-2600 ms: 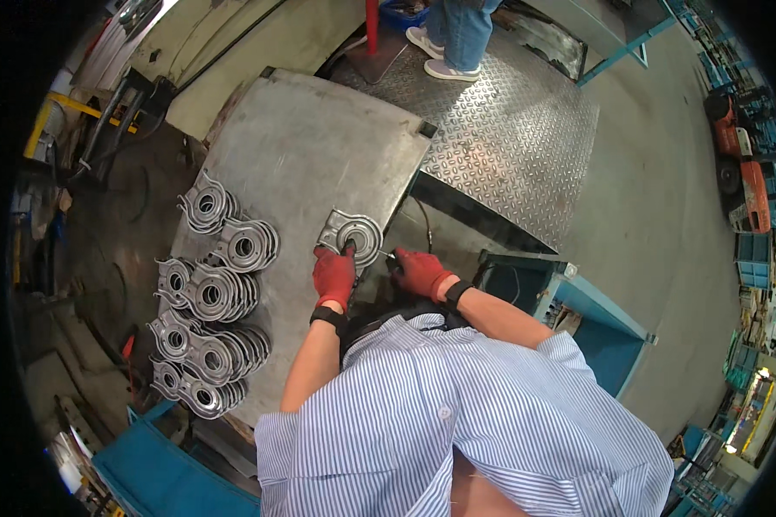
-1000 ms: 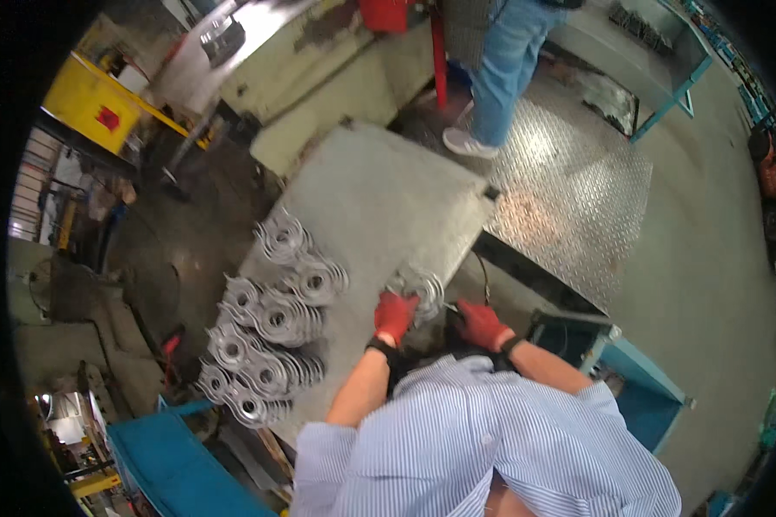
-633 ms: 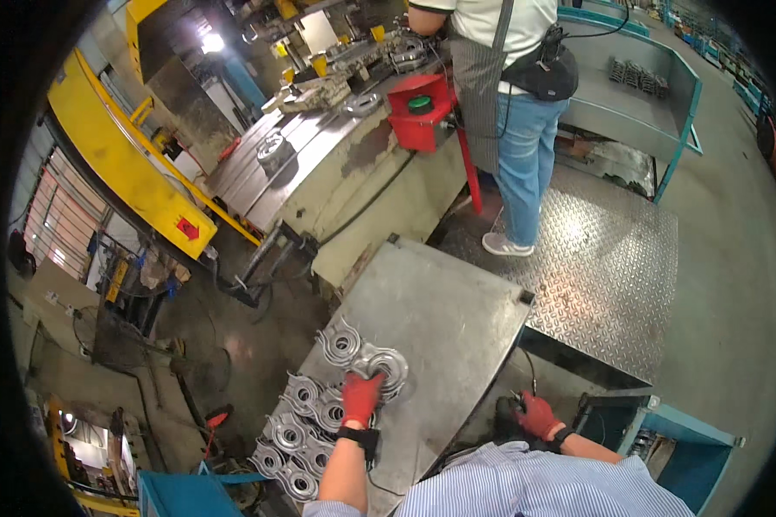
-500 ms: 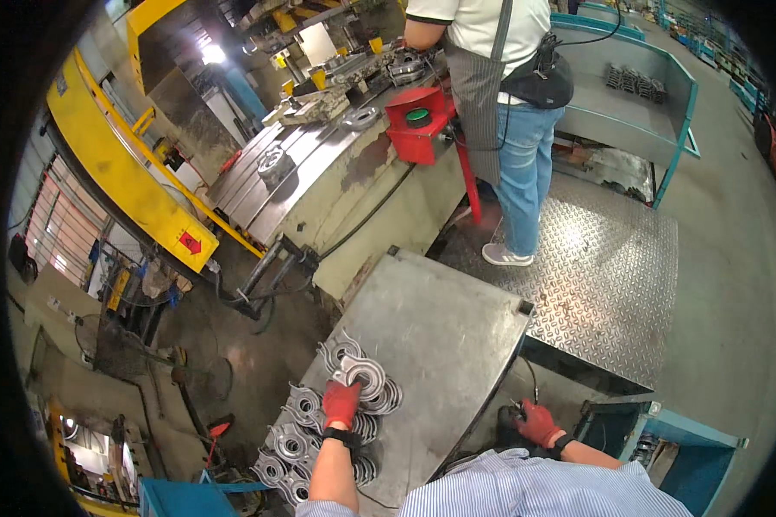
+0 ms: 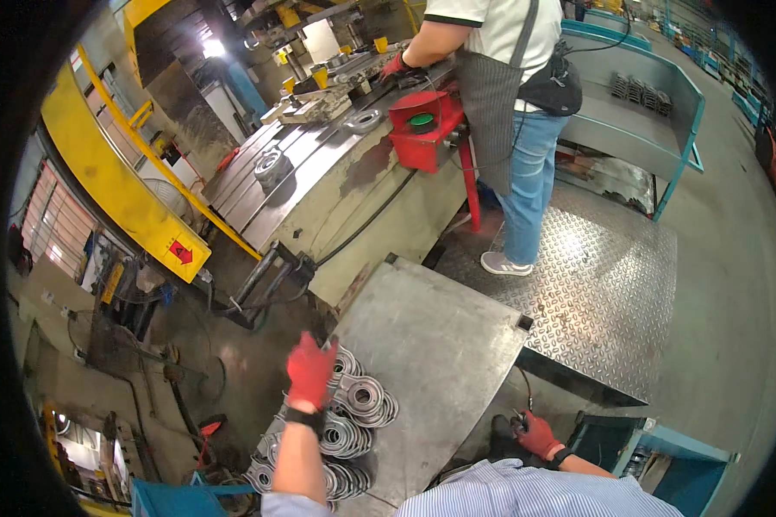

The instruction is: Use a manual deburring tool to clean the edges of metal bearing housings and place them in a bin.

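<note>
My left hand [image 5: 310, 372], in a red glove, is at the far left end of the piled metal parts. Its fingers look apart beside the edge of the farthest part; whether they touch it is hard to see. These grey parts, each with a round ring, lie in overlapping stacks [image 5: 347, 437] on the left side of a metal table. One ringed metal part [image 5: 365, 397] rests on top of the nearby stack. Low on the right, beyond the table edge, my red-gloved right hand [image 5: 539, 436] is closed around a small dark hand tool [image 5: 519, 421] with a thin hose [image 5: 527, 385].
Ahead, a co-worker [image 5: 526, 172] stands on a tread-plate platform [image 5: 591, 293] at a press bed [image 5: 259, 202]. A red box with a green button [image 5: 422, 129] stands beside them. A yellow guard [image 5: 121, 172] is at left; a blue bin [image 5: 681, 457] is near right.
My left hand has moved left and away from the ringed part it was on, which now lies on the stack. My right hand still grips the hose tool. The co-worker's arm has reached toward the press.
</note>
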The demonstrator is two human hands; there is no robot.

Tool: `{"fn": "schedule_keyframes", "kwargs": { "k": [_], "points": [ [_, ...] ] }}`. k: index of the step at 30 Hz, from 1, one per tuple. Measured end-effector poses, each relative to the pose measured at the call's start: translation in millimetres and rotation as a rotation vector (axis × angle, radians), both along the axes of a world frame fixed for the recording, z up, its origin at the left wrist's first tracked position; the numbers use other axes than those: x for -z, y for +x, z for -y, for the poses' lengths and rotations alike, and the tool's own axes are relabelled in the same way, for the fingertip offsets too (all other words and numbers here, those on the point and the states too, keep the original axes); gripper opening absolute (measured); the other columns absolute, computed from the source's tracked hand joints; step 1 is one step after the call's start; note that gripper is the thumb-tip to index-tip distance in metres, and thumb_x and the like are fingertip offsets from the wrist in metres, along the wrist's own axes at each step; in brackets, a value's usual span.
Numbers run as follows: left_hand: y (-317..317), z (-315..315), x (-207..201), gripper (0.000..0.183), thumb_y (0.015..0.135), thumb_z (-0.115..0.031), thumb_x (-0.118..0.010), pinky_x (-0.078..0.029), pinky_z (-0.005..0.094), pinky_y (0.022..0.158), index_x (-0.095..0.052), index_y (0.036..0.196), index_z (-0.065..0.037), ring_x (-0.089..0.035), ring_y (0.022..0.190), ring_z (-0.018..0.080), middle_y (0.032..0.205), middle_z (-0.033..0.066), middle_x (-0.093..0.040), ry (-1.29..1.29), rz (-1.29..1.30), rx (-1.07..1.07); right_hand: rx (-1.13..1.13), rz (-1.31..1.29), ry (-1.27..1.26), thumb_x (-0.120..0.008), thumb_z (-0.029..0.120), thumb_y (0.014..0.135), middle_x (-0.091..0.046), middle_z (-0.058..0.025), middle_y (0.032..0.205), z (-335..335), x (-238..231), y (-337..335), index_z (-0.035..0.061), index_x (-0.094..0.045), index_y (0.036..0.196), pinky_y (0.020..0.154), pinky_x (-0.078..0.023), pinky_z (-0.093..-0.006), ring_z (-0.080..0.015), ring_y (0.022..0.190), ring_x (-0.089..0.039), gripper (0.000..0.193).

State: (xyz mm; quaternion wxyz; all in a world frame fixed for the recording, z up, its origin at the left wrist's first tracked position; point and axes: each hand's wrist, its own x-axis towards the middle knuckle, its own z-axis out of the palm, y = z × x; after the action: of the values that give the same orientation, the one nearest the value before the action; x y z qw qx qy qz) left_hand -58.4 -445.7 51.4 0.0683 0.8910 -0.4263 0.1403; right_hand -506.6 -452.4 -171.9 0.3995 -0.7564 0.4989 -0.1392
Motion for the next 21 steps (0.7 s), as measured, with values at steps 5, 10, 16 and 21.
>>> {"fn": "schedule_keyframes", "kwargs": {
  "k": [5,10,16,21],
  "points": [
    [44.4,97.9,-98.3,0.052,0.076,-0.046,-0.062,-0.046,0.0473,0.067,-0.050,0.096,0.000,-0.059,0.080,0.0395,0.079,0.0246,-0.061,-0.241,-0.056,0.167,0.107,0.026,0.018,-0.063,0.022,0.076,-0.060,-0.0246,0.088,9.3,20.1,-22.1,0.0000,-0.051,0.106,0.070,-0.046,-0.0450,-0.0417,0.084,-0.057,0.039],
    [105.2,169.9,-149.9,0.051,0.077,-0.045,-0.060,-0.045,0.0453,0.075,-0.052,0.097,0.001,-0.057,0.090,0.0404,0.093,0.0242,-0.061,-0.278,-0.113,0.160,0.269,-0.052,0.048,-0.061,0.020,0.076,-0.059,-0.0269,0.088,16.1,8.2,-54.5,-0.0008,-0.050,0.103,0.072,-0.045,-0.0476,-0.0444,0.086,-0.055,0.036],
    [175.5,240.3,-163.7,0.051,0.078,-0.042,-0.059,-0.045,0.0437,0.081,-0.053,0.105,0.001,-0.056,0.097,0.0381,0.101,0.0241,-0.060,-0.209,0.018,0.058,0.511,-0.213,0.020,-0.063,0.019,0.073,-0.060,-0.0255,0.086,-6.9,47.0,-114.9,-0.0025,-0.052,0.100,0.071,-0.045,-0.0466,-0.0427,0.085,-0.057,0.036],
    [239.2,306.1,-163.6,0.058,0.077,-0.047,-0.057,-0.044,0.0440,0.084,-0.051,0.110,0.000,-0.055,0.101,0.0376,0.109,0.0240,-0.057,-0.055,0.065,0.016,0.632,-0.244,0.256,-0.062,0.023,0.074,-0.059,-0.0266,0.091,-26.0,80.1,-150.2,-0.0038,-0.053,0.104,0.073,-0.045,-0.0458,-0.0423,0.088,-0.057,0.041]
  ]
}}
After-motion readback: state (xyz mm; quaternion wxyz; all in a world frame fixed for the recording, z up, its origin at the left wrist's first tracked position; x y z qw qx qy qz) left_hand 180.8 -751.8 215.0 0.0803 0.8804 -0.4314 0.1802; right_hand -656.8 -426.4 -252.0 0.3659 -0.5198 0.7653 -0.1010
